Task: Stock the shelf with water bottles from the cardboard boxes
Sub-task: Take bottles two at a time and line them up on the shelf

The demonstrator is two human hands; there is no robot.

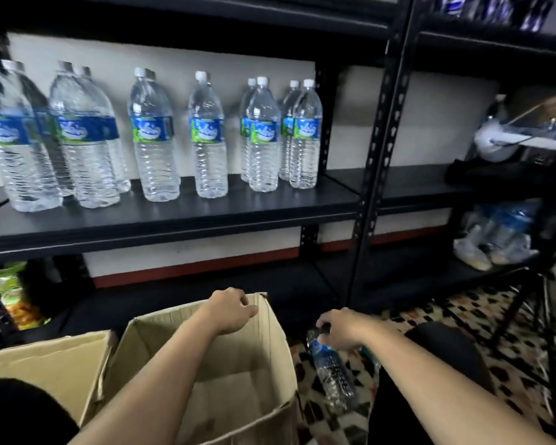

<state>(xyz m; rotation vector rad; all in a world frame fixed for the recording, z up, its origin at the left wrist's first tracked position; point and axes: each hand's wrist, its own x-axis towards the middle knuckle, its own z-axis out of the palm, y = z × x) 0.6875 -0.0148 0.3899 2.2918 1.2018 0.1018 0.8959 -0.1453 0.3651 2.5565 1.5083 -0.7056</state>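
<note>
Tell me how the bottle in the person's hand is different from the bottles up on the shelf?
The bottle in the right hand is held by its neck beside the open box, over the floor; the shelf bottles stand upright in rows. The held bottle looks smaller and its cap looks dark; the shelf bottles have white caps. Both are clear plastic with blue labels.

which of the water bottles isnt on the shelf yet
The clear plastic water bottle held by its neck in the right hand, low beside the open brown cardboard box. All others stand upright on the black metal shelf.
</note>
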